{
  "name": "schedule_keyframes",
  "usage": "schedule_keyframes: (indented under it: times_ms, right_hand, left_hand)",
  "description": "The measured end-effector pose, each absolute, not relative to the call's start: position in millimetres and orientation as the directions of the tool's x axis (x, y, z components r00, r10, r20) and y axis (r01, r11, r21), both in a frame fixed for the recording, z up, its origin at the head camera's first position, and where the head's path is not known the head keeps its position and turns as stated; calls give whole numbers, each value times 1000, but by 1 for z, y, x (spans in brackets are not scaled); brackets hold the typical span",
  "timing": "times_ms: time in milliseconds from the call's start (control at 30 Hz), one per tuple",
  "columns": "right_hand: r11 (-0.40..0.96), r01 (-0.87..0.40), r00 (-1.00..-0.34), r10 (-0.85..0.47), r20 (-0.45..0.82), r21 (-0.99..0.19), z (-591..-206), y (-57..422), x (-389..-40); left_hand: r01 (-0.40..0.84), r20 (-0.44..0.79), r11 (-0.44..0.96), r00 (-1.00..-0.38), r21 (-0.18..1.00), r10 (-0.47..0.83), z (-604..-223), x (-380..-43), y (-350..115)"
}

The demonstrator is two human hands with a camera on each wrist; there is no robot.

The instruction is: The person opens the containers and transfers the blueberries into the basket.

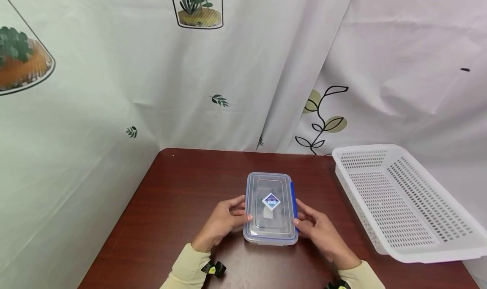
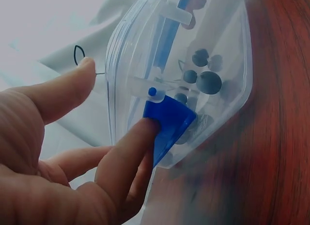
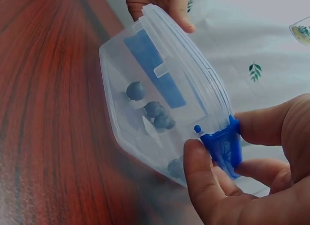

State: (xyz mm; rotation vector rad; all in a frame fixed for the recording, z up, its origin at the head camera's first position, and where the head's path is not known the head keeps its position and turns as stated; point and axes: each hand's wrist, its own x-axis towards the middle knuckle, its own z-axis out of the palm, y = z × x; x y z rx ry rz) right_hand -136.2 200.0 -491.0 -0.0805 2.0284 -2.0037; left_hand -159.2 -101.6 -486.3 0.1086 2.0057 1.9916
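Plainly, in the head view the left grip (image 1: 224,218) and right grip (image 1: 318,232) hold a clear container (image 1: 275,221) inside the desk's (image 1: 182,204) left edge — the left wrist view shows the left touching one blue latch (image 2: 167,120), the right wrist view the right pinching another latch (image 3: 225,147).

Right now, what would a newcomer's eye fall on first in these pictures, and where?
Probably the clear lidded box, low in the middle of the head view between the left hand and right hand, with a vivid blue clasp along its right edge. Next, the white basket at that view's right. The wrist views show dark round objects inside the box.
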Motion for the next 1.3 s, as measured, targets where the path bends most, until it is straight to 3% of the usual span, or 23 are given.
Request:
schedule_keyframes:
  times_ms: [333, 733, 1300]
  right_hand:
    - [-29, 192, -938, -300, -174, -981, -498, 202, -135]
    - [-166, 76, -895, -446, 6, -983, -510, 209, -136]
    - [-169, 115, -888, -459, -26, -979, -511, 211, -137]
  left_hand:
    - [-167, -172, 43, -949, 985, 264, -491, -160, -99]
    - [-153, -174, 100, -951, 983, 256, -488, -159, -97]
    - [-166, -179, 73, -954, 983, 239, -487, -159, -95]
